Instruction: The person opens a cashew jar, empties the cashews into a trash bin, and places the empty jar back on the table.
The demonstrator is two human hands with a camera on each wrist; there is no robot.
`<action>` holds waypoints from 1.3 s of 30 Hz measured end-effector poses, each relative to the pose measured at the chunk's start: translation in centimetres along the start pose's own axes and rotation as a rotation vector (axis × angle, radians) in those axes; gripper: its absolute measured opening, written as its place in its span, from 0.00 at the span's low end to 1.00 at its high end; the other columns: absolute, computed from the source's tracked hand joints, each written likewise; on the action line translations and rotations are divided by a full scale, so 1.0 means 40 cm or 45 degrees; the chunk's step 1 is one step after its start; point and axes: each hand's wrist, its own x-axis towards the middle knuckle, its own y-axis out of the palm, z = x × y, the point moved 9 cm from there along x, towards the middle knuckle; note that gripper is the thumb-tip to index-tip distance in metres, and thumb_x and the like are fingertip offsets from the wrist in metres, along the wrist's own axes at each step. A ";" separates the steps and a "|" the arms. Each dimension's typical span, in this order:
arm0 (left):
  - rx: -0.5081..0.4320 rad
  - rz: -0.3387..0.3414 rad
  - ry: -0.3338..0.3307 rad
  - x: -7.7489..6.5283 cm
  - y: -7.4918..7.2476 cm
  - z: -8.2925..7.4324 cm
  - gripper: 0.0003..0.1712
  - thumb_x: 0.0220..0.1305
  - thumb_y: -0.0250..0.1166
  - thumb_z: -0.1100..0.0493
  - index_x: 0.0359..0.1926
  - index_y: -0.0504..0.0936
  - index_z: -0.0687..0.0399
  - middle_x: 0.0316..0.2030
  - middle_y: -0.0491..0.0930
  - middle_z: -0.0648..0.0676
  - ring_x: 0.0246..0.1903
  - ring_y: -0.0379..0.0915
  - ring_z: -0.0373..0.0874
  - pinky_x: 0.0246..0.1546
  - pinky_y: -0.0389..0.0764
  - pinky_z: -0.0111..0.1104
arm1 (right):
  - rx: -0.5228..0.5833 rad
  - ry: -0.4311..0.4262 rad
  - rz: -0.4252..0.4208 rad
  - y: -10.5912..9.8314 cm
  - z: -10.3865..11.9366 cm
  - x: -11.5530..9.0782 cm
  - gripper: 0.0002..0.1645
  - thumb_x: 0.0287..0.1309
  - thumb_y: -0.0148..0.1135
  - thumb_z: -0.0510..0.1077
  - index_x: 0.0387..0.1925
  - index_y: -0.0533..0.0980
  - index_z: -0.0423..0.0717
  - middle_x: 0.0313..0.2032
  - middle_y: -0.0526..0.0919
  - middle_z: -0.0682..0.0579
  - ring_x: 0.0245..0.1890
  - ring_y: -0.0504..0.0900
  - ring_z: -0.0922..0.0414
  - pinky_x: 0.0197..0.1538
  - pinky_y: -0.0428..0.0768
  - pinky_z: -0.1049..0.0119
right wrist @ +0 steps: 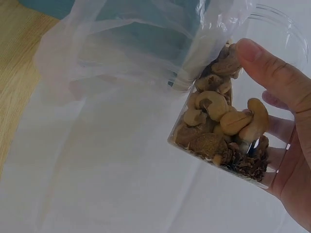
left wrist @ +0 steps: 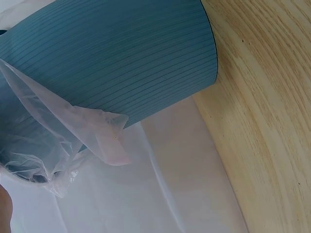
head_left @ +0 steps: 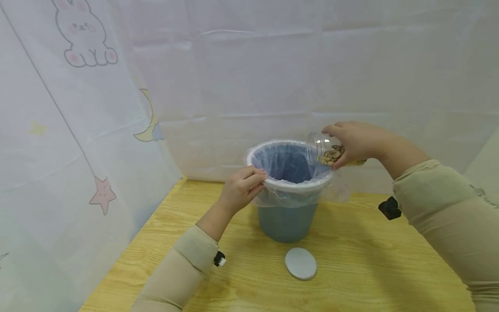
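Note:
My right hand (head_left: 356, 141) grips a clear jar (right wrist: 284, 36), tipped on its side with its mouth over the bin's right rim. Inside the jar lie cashews (right wrist: 211, 104) and darker dried bits, as the right wrist view shows. My left hand (head_left: 243, 186) pinches the near-left rim of the blue bin (head_left: 288, 223), with fingers over the edge. A translucent plastic liner (head_left: 294, 199) is folded over that rim and hangs loosely outside. In the left wrist view, the bin (left wrist: 121, 58) has a ribbed side, and only a sliver of the hand shows at the left edge.
A round white lid (head_left: 301, 263) lies on the wooden table (head_left: 249, 277) in front of the bin. Behind the table hangs a pale sheet (head_left: 253, 78), with another printed with a bunny and stars at the left. Small black devices sit by both wrists.

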 end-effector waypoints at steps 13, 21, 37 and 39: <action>-0.024 -0.015 -0.005 0.002 -0.001 0.005 0.10 0.52 0.68 0.58 0.38 0.82 0.54 0.34 0.78 0.51 0.31 0.76 0.41 0.30 0.76 0.26 | -0.046 -0.003 0.022 0.005 -0.002 0.006 0.62 0.30 0.73 0.65 0.65 0.57 0.44 0.61 0.63 0.38 0.57 0.65 0.38 0.52 0.67 0.41; -0.035 -0.017 -0.008 0.002 -0.002 0.009 0.10 0.53 0.67 0.57 0.37 0.82 0.53 0.34 0.78 0.50 0.30 0.75 0.41 0.29 0.75 0.27 | -0.093 -0.007 0.021 0.006 0.004 0.010 0.63 0.30 0.73 0.66 0.66 0.56 0.46 0.60 0.64 0.39 0.57 0.65 0.38 0.52 0.66 0.41; -0.057 -0.011 0.000 0.005 -0.002 0.008 0.12 0.51 0.69 0.59 0.38 0.82 0.54 0.34 0.78 0.51 0.30 0.76 0.41 0.30 0.75 0.27 | -0.187 -0.050 -0.049 -0.004 0.006 0.005 0.62 0.28 0.76 0.61 0.65 0.58 0.44 0.58 0.66 0.39 0.55 0.66 0.38 0.53 0.66 0.41; -0.060 -0.015 -0.001 0.004 -0.003 0.008 0.12 0.51 0.69 0.59 0.38 0.82 0.54 0.34 0.78 0.51 0.30 0.75 0.41 0.30 0.75 0.27 | -0.195 -0.052 -0.048 -0.004 0.007 0.005 0.61 0.28 0.76 0.61 0.65 0.59 0.44 0.57 0.66 0.39 0.55 0.66 0.37 0.53 0.66 0.41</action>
